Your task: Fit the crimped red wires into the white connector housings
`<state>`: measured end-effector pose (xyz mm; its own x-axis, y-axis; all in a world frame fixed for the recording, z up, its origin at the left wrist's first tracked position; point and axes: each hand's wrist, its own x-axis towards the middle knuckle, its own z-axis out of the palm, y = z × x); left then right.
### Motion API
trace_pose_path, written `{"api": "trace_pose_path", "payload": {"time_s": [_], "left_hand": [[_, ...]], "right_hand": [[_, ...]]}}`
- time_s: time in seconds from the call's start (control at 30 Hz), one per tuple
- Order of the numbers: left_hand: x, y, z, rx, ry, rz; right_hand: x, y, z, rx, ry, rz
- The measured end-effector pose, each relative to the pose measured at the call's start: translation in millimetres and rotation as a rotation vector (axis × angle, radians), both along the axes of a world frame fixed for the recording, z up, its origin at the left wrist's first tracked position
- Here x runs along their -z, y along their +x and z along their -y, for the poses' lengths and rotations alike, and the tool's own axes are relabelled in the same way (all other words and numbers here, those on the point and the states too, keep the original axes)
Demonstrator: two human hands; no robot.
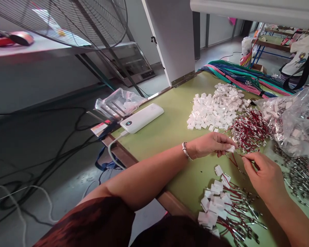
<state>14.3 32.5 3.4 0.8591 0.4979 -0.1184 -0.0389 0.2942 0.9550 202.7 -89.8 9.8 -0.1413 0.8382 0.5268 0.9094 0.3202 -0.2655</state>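
Note:
Pinched between the thumb and fingers of my left hand (213,144) is a small white plastic connector housing (231,149). My right hand (265,173) grips a thin dark red wire (239,155) whose far end reaches to the housing; whether its tip is inside I cannot tell. Below my hands lies a cluster of white housings with red wires attached (217,199). Beyond my left hand spreads a heap of loose white housings (213,106). Right of that heap is a pile of short red wires with metal terminals (249,130).
A clear plastic bag (301,120) of white parts and a heap of dark metal-ended pieces (302,173) lie at the right. Bundled coloured cables (247,79) cross the table's back. A white power bank (142,118) sits near the left edge, a large fan (92,20) beyond.

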Motion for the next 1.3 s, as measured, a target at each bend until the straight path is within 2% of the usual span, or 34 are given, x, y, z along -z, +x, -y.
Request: {"api": "trace_pose_path", "payload": {"time_s": [0.2, 0.33, 0.53, 0.7, 0.8, 0.87, 0.93, 0.97, 1.03, 1.07, 1.1, 1.13, 1.2, 1.3], "left_hand": [[-1.8, -0.4, -0.1, 0.006, -0.012, -0.105], [1.1, 3.9, 4.1, 0.010, 0.102, -0.215], [3.1, 9.9, 11.0, -0.016, 0.125, -0.239], [2.9, 12.3, 15.6, 0.060, 0.051, -0.248], [3.0, 12.6, 18.3, 0.117, 0.084, -0.263], [0.2, 10.0, 16.5, 0.163, 0.170, -0.269], [-4.8, 4.9, 9.6, 0.117, 0.376, -0.305], [-7.1, 1.8, 4.3, 0.037, 0.515, -0.351], [-9.5, -3.7, -8.2, -0.266, 0.786, -0.524], [-9.0, -5.5, -14.2, -0.379, 0.879, -0.619], [-7.4, -6.3, -19.5, -0.439, 0.954, -0.702], [-5.1, -6.2, -23.6, -0.451, 1.008, -0.778], [0.3, -3.7, -28.0, -0.394, 1.082, -0.890], [5.2, 1.7, -27.0, -0.320, 1.133, -0.983]], "right_hand": [[-1.6, 1.0, 1.2, 0.039, 0.122, 0.303], [-0.5, -4.2, 2.4, 0.051, 0.146, 0.397], [9.6, -6.6, 2.3, -0.025, -0.050, 0.144], [6.8, -6.0, 6.1, -0.069, -0.150, 0.064], [6.1, -7.3, 9.8, -0.071, -0.196, 0.053], [4.3, -9.3, 12.5, -0.055, -0.229, 0.022], [-0.2, -12.6, 15.8, -0.041, -0.314, -0.025], [-3.4, -14.6, 17.5, -0.046, -0.381, -0.051], [-9.9, -18.4, 20.1, -0.097, -0.529, -0.110], [-12.3, -19.5, 20.3, -0.133, -0.580, -0.144], [-13.4, -19.9, 19.5, -0.157, -0.594, -0.175], [-13.0, -19.5, 17.4, -0.158, -0.566, -0.195], [-7.3, -16.7, 10.1, -0.080, -0.430, -0.176], [8.3, -11.3, -2.8, 0.113, -0.303, 0.028]]}}
